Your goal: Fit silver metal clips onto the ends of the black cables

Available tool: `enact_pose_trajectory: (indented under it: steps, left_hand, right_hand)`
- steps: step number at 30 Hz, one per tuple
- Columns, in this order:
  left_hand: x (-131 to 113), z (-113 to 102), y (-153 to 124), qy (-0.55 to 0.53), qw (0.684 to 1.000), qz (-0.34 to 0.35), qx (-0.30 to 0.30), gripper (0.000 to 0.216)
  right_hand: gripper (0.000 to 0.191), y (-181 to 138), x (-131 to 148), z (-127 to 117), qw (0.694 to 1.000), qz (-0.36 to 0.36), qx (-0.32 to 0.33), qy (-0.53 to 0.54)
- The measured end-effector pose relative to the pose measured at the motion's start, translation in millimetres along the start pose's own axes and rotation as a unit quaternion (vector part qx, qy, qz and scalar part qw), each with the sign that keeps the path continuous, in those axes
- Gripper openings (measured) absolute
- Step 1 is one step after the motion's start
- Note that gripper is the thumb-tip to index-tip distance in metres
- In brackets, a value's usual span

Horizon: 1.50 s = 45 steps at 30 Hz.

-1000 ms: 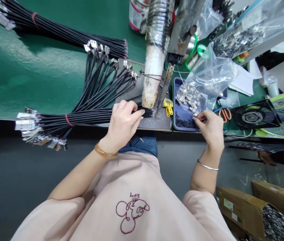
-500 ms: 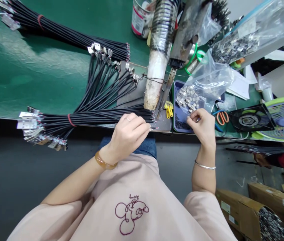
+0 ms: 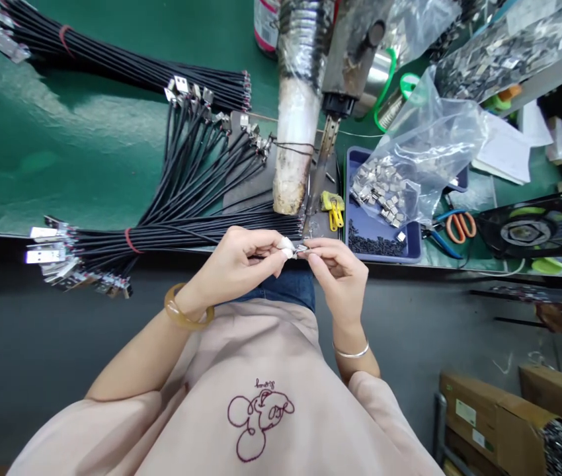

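Works at green bench (image 3: 102, 178), nr banded bundle of blk cables (image 3: 186, 231), just L of blue tray (image 3: 413, 243). Has L hand (image 3: 241, 261) & R hand (image 3: 339, 270) tip to tip at front edge, each nearly closed in a pinch. Grips single blk cable (image 3: 258, 256), mostly hidden, in L; grips small metal pc (image 3: 301, 248) in R, btwn both sets of fingertips.

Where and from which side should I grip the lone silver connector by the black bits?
Probably pinch the silver connector by opposite edges, coming down over the near rim of the blue tray: it looks small and boxy, sits apart from the heaped connectors, and the clear bag drapes over the tray's far side.
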<state>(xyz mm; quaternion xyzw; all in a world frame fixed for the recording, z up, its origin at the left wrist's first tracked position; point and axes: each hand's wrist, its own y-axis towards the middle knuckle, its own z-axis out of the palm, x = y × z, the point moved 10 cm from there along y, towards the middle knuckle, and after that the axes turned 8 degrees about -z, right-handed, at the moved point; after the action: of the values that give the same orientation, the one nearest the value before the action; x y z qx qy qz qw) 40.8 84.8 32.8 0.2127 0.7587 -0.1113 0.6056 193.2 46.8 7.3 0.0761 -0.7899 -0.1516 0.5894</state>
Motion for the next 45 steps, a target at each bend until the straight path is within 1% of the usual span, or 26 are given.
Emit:
enact_pose_trajectory:
  steps: [2,10,16,18,21,24,27,30,33,37,41,43,45]
  left_hand:
    - [1.1,2.9,0.4,0.004,1.000,-0.005,0.007,0.023]
    - [2.7,12.0,-2.1,0.040,0.999,-0.001,0.010,0.026]
    - [5.8,16.1,-4.8,0.041,0.999,-0.019,0.019,0.027]
    - [6.1,15.6,-5.3,0.030,0.999,-0.022,0.016,0.027]
    - [6.4,13.6,-6.0,0.021,0.999,-0.025,0.006,0.027]
    - [7.7,14.4,-6.7,0.019,0.999,-0.026,0.013,0.025]
    - [7.1,16.5,-7.3,0.015,0.999,-0.014,0.031,0.020]
    - [7.4,15.8,-7.6,0.008,0.999,-0.007,0.032,0.020]
    - [9.0,14.4,-8.2,0.001,1.000,-0.013,0.029,0.022]
    - [7.5,14.0,-9.4,-0.012,0.999,-0.009,0.033,0.021]
    - [6.5,13.0,-9.5,-0.022,0.999,-0.003,0.038,0.021]
    - [6.0,12.6,-9.4,-0.017,0.999,0.005,0.038,0.020]
    - [5.2,12.9,-9.4,-0.002,0.999,0.016,0.038,0.018]
  right_hand:
    - [0.007,-1.4,-5.2,5.0,0.999,0.016,0.006,0.028]
    - [0.009,-4.2,-2.6,7.0,0.999,-0.006,0.002,0.052]
    - [0.018,-4.6,16.9,2.2,0.993,-0.109,0.009,-0.041]
    - [0.017,-4.8,18.6,2.5,0.992,-0.118,0.015,-0.051]
    - [0.015,-4.5,15.6,3.3,0.994,-0.102,0.020,-0.045]
    - [0.013,-4.6,15.1,4.3,0.994,-0.094,0.020,-0.043]
    - [0.017,-5.6,24.8,4.6,0.989,-0.129,0.019,-0.064]
    - [0.022,-6.7,33.4,4.9,0.983,-0.160,0.023,-0.090]
    - [0.021,-6.0,31.9,5.2,0.984,-0.153,0.031,-0.090]
    - [0.020,-4.7,24.8,6.4,0.989,-0.130,0.037,-0.051]
    - [0.015,-4.8,18.0,8.0,0.994,-0.097,0.043,-0.025]
    - [0.015,-6.2,22.2,6.9,0.992,-0.108,0.039,-0.043]
    - [0.019,-8.7,31.8,5.2,0.986,-0.140,0.030,-0.086]
